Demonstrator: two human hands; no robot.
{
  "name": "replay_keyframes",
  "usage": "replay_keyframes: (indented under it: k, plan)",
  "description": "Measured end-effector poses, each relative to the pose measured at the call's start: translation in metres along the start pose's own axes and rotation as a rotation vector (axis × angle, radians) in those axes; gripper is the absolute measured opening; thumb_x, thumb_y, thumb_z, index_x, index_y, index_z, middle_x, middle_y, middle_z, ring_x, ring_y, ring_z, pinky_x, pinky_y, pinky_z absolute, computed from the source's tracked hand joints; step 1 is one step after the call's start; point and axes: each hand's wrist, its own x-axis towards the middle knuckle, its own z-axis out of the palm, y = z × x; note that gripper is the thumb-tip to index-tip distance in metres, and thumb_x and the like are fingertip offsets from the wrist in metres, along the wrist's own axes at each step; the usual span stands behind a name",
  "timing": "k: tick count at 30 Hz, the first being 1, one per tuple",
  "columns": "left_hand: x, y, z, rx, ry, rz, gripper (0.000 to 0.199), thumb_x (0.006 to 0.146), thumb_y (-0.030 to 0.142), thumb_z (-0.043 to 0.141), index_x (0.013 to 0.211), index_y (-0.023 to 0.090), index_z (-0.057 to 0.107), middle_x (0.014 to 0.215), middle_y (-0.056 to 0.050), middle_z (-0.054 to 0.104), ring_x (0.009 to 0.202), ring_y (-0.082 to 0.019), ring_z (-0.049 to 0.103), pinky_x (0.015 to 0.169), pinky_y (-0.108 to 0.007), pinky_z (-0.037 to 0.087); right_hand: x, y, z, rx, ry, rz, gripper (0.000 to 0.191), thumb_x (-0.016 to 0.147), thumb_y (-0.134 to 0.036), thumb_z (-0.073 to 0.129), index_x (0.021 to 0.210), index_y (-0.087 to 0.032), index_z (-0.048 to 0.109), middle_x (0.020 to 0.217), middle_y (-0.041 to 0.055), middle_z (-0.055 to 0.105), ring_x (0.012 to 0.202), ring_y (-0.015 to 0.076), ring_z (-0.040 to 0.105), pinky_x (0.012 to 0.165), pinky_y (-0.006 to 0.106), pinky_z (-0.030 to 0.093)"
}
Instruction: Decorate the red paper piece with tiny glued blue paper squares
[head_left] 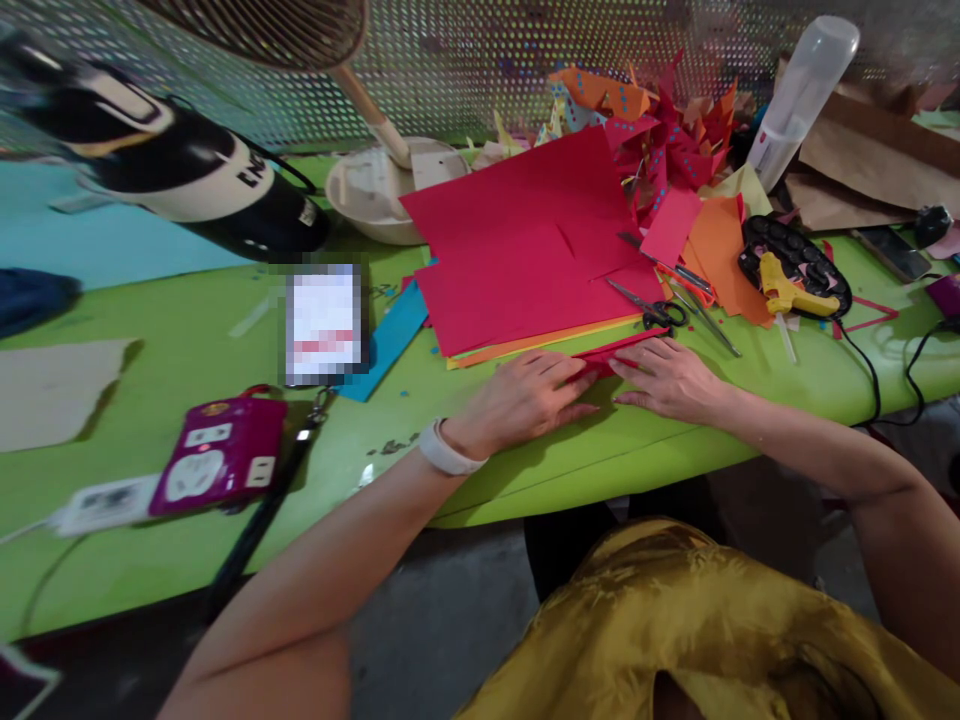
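A narrow folded strip of red paper (602,360) lies on the green table (420,450) near its front edge. My left hand (529,397), with a white band on the wrist, has its fingers closed on the strip's left part. On the right part, my right hand (667,378) presses with its fingers together. Both hands partly cover the strip. Just behind them is a stack of large red sheets (517,250) with orange and yellow edges showing underneath. Black-handled scissors (664,314) lie at the stack's right corner, close behind my right hand.
A yellow glue gun (795,292) rests on a black tray at right, near a clear bottle (802,100). Cut paper shapes (667,130) are piled behind. At left are a purple power strip (221,450), a blue strip (382,345), a black bottle (187,165) and a fan base (375,190).
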Motion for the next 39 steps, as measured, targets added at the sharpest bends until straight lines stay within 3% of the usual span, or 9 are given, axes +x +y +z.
replay_keyframes:
  k: [7,19,21,24,27,32,35,39]
  plan:
    - [0.001,0.001,-0.002,0.007,-0.019,0.0,0.041,0.094,0.047,0.044,0.12,0.019,0.059,0.108,-0.012,0.067,0.097,-0.024,0.063,0.08,-0.038,0.051,0.0,0.002,-0.001,-0.003,-0.005,-0.022,0.037,0.095,-0.044,0.046,0.117,-0.022,0.066,0.116,0.0113,0.065,0.102,0.0243,0.056,0.083,0.039,0.046]
    - [0.003,0.005,0.0,0.059,-0.038,0.029,0.047,0.095,0.049,0.039,0.117,0.014,0.061,0.106,-0.013,0.066,0.094,-0.024,0.06,0.078,-0.038,0.048,0.002,0.002,-0.005,0.037,-0.003,-0.014,0.033,0.092,-0.044,0.05,0.108,-0.022,0.07,0.116,0.0102,0.066,0.1,0.0242,0.058,0.083,0.04,0.047]
    - [0.004,0.006,0.001,0.059,-0.026,0.019,0.049,0.095,0.051,0.038,0.117,0.013,0.061,0.103,-0.013,0.066,0.094,-0.024,0.06,0.077,-0.038,0.048,0.004,0.005,-0.007,0.116,0.027,0.033,0.033,0.092,-0.044,0.052,0.109,-0.021,0.069,0.114,0.01,0.066,0.1,0.0231,0.059,0.086,0.04,0.048]
    - [0.004,0.008,0.002,0.049,-0.022,0.009,0.05,0.094,0.051,0.04,0.119,0.012,0.06,0.103,-0.013,0.066,0.093,-0.025,0.06,0.076,-0.037,0.047,0.011,0.008,-0.013,0.252,0.043,0.215,0.024,0.091,-0.035,0.056,0.098,-0.017,0.069,0.101,0.0093,0.069,0.093,0.0201,0.062,0.084,0.036,0.049]
    - [0.005,0.009,0.001,0.071,-0.034,0.008,0.05,0.094,0.05,0.041,0.122,0.012,0.058,0.105,-0.014,0.066,0.094,-0.025,0.06,0.075,-0.037,0.047,0.023,0.009,-0.022,0.425,-0.133,0.465,0.015,0.085,-0.028,0.062,0.079,-0.015,0.067,0.075,0.0047,0.07,0.069,0.0157,0.065,0.067,0.029,0.05]
    - [0.005,0.009,0.0,0.117,-0.063,0.013,0.053,0.094,0.052,0.039,0.121,0.01,0.059,0.107,-0.014,0.066,0.095,-0.025,0.06,0.078,-0.036,0.046,0.051,0.007,-0.033,0.844,-0.529,0.803,0.028,0.087,-0.027,0.059,0.062,-0.016,0.054,0.045,-0.0024,0.059,0.039,0.0101,0.056,0.044,0.021,0.045]
    - [0.005,0.009,0.0,0.095,-0.079,-0.004,0.055,0.094,0.053,0.038,0.121,0.011,0.06,0.109,-0.014,0.066,0.097,-0.026,0.06,0.079,-0.037,0.046,0.063,0.006,-0.034,0.912,-0.659,0.874,0.032,0.087,-0.022,0.058,0.056,-0.015,0.051,0.041,-0.0031,0.057,0.034,0.0075,0.052,0.04,0.018,0.041]
    - [0.004,0.009,0.0,0.058,-0.1,-0.021,0.057,0.094,0.054,0.037,0.123,0.01,0.059,0.112,-0.015,0.065,0.099,-0.027,0.059,0.08,-0.039,0.045,0.067,0.009,-0.034,0.917,-0.691,0.848,0.035,0.088,-0.02,0.057,0.053,-0.014,0.052,0.039,-0.0018,0.057,0.032,0.0055,0.05,0.038,0.016,0.038]
